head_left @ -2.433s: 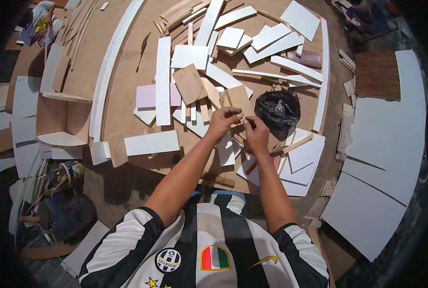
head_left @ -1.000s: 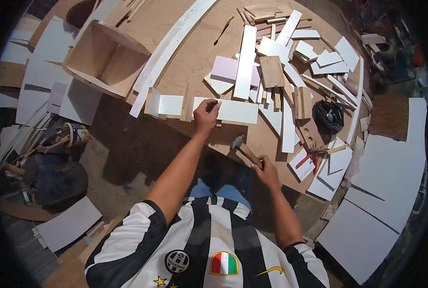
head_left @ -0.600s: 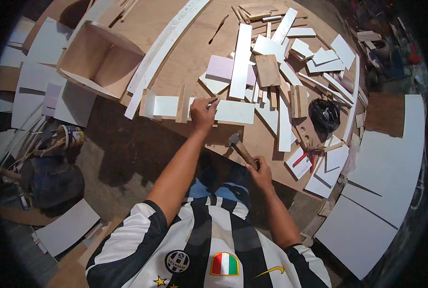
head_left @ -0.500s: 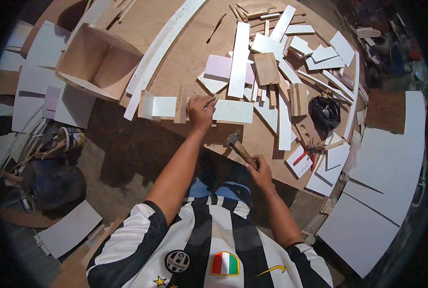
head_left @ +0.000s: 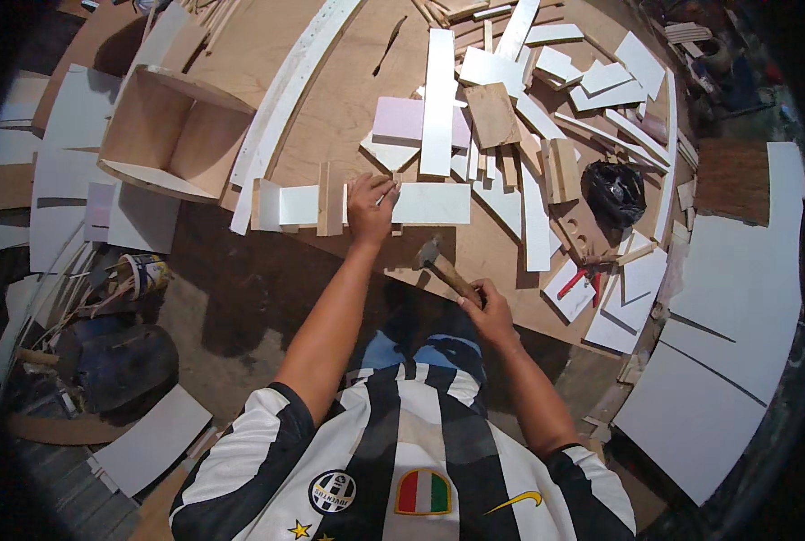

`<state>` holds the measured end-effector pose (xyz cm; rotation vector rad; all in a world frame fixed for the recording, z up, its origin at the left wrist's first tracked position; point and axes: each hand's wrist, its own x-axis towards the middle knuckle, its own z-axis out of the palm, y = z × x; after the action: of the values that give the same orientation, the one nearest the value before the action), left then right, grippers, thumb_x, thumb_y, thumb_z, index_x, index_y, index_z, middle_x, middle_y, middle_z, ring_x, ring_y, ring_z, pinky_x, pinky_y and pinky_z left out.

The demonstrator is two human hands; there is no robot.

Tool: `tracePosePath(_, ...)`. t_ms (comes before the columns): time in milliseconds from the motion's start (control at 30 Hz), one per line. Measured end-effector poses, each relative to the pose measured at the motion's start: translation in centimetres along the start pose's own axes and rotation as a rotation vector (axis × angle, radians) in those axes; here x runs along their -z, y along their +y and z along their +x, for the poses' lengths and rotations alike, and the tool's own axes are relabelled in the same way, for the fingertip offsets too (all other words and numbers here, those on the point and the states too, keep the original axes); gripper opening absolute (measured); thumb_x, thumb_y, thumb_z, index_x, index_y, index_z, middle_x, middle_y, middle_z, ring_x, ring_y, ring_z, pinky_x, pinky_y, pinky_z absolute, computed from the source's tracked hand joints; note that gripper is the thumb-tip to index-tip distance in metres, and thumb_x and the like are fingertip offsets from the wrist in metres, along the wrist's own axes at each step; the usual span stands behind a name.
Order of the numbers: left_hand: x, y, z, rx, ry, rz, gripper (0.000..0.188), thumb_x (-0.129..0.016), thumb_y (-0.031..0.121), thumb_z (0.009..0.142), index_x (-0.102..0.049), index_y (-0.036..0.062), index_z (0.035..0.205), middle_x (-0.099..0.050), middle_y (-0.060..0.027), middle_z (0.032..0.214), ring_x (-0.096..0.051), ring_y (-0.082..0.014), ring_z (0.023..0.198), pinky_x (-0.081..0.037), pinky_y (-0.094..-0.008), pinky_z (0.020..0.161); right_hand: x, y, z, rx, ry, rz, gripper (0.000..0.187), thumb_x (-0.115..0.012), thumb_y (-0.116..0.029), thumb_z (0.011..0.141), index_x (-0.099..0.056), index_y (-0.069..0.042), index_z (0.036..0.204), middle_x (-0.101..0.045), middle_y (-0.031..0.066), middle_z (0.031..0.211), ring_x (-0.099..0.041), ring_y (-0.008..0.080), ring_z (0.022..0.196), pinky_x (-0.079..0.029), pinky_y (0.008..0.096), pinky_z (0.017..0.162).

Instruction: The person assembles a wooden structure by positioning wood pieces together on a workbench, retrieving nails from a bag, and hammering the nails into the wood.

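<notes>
A white board (head_left: 431, 204) lies lengthwise near the table's front edge, with a wooden end piece (head_left: 265, 205) and an upright wooden block (head_left: 330, 199) across it. My left hand (head_left: 371, 209) is closed over a second wooden crosspiece (head_left: 396, 229), whose ends show on either side of the board. Whether a nail is between the fingertips is too small to tell. In my right hand (head_left: 490, 313) is a hammer (head_left: 452, 275), gripped by its wooden handle. Its metal head is just in front of the board, apart from it.
White and bare wood offcuts (head_left: 497, 70) clutter the table's right half, with a black plastic bag (head_left: 613, 194) and red-handled pliers (head_left: 583, 282). An open wooden box (head_left: 177, 135) stands left. Large white panels (head_left: 736, 298) lie right; a bucket (head_left: 145, 275) stands lower left.
The view has shifted slightly. My left hand stays at the crosspiece with its fingers a little more drawn in, and the hammer remains low in front of the board.
</notes>
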<state>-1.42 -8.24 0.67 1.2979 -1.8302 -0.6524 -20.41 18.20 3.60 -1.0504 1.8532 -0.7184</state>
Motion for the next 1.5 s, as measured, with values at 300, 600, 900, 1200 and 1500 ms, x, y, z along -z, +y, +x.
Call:
tracePosePath(300,0.4,0.0,0.2,0.018,0.009,-0.08,0.016,-0.076,0.016,0.082,-0.079,0.0067,0.095,-0.073,-0.0108,0.105,-0.063,-0.0368,0.116,-0.041,-0.0494,0.108,0.0,-3.8,0.9,0.043,0.004,0.19,0.041,-0.073,-0.034,0.091,-0.059,-0.004,0.114,-0.069,0.0134,0.086,-0.067,0.0243,0.079,-0.052,0.0371,0.072)
tracePosePath(600,0.7,-0.1,0.3,0.026,-0.035,-0.069,0.015,-0.079,0.021,0.083,-0.08,0.0109,0.095,-0.074,-0.0088,0.105,-0.062,-0.0351,0.119,-0.032,-0.0556,0.113,-0.3,-5.1,3.0,0.029,0.034,0.324,0.032,-0.07,-0.027,0.094,-0.059,-0.002,0.111,-0.06,0.0061,0.082,-0.055,0.0142,0.074,-0.046,0.0319,0.067)
tracePosePath(900,0.8,0.3,0.2,0.021,0.006,-0.103,0.013,-0.078,0.015,0.082,-0.077,0.0065,0.092,-0.075,-0.0108,0.094,-0.069,-0.0303,0.101,-0.04,-0.0517,0.11,0.1,-6.0,3.7,-0.024,0.039,0.466,0.027,-0.069,-0.024,0.096,-0.059,-0.003,0.108,-0.053,-0.0015,0.072,-0.048,0.0083,0.064,-0.039,0.028,0.056)
tracePosePath(1200,1.2,0.6,0.8,0.06,-0.019,-0.132,0.011,-0.075,0.014,0.084,-0.072,0.0052,0.091,-0.075,-0.0098,0.092,-0.071,-0.0288,0.089,-0.04,-0.0523,0.108,-0.4,-4.2,3.9,0.029,0.075,0.409,0.029,-0.069,-0.025,0.095,-0.057,-0.003,0.108,-0.052,-0.0015,0.074,-0.046,0.0082,0.067,-0.038,0.0272,0.058)
tracePosePath(1500,1.3,0.4,1.5,-0.095,-0.029,-0.021,0.012,-0.078,0.017,0.081,-0.077,0.0064,0.086,-0.073,-0.0083,0.094,-0.063,-0.0307,0.105,-0.04,-0.0478,0.103,-0.2,-4.1,3.8,-0.006,0.081,0.423,0.028,-0.07,-0.025,0.095,-0.058,-0.003,0.107,-0.053,-0.001,0.074,-0.047,0.0085,0.066,-0.038,0.0274,0.058)
